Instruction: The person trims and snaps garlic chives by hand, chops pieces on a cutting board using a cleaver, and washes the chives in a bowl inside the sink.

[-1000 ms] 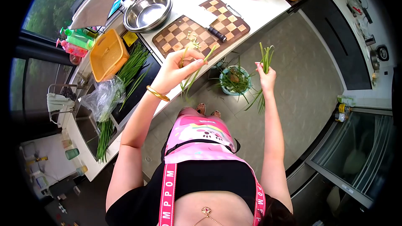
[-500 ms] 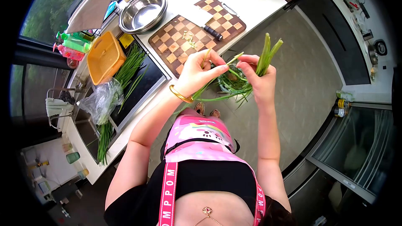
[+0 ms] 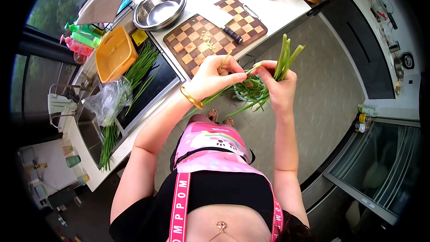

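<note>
Several green stalks [image 3: 281, 65] | between right fingers [image 3: 266, 76] | ends jutting above

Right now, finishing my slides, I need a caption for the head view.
Left hand and right hand hold green stalks near a checkered board with a knife.

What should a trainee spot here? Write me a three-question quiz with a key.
1. True or false: the knife lies on the checkered board.

2. Choose one. In the right hand is:
a) a steel bowl
b) a bundle of green stalks
c) a yellow basket

3. Fill in the blank: the gold bangle is worn on the ____ wrist.

Key: 1 true; 2 b; 3 left.
</note>
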`<state>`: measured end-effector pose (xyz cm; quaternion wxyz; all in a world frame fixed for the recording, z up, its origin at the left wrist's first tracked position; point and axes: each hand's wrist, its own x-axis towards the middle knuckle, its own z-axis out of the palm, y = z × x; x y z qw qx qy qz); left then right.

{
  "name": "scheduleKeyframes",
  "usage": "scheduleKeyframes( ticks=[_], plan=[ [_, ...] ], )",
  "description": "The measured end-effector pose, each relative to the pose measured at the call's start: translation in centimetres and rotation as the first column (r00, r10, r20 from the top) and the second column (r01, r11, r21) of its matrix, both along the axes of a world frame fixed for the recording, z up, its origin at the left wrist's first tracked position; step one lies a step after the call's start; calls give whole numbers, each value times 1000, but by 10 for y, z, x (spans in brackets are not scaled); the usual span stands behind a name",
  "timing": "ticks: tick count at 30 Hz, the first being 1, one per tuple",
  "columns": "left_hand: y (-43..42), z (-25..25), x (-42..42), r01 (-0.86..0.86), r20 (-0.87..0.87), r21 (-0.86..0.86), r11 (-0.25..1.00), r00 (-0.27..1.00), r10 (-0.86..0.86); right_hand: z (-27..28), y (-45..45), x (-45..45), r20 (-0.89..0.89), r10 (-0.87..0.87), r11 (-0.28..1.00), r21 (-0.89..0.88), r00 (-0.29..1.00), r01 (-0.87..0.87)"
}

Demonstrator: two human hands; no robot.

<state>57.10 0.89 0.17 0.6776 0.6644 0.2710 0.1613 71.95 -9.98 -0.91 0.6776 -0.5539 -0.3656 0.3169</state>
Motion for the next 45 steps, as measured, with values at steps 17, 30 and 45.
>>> scheduleKeyframes(
  ticks=[17, 30, 45],
  plan=[
    [-14, -6, -4, -166, 8, 398, 902, 984, 177, 0, 1, -12, -11, -30, 997, -69, 1000, 29],
    [-16, -1, -5, -213, 41, 506, 836, 974, 224, 2, 3, -14, -56, 6, 997, -74, 998, -11],
    [5, -7, -20, 167, 70, -271, 948, 986, -153, -2, 5, -7, 63, -84, 996, -27, 994, 86]
  ],
)
